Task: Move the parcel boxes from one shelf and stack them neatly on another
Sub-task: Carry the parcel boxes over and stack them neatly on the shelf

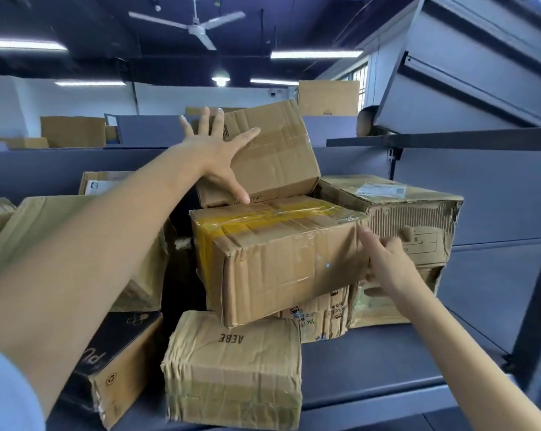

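Observation:
A pile of brown parcel boxes sits on a grey shelf (387,362). My left hand (219,150) is spread flat against the left side of the top box (275,157), which stands tilted at the back. Below it lies a box with yellow tape (281,253). My right hand (387,262) holds that box's right edge, thumb on the front face and fingers curled behind the corner. A torn box with a white label (415,219) stands to the right. In front at the bottom lies a crumpled box marked AEBE (235,368).
A black-and-brown box (116,365) and a large box (76,244) lie at the left of the shelf. A dark upright post (540,306) and an upper shelf edge (449,140) bound the right side. More cartons stand on far racks. Bare shelf shows at the front right.

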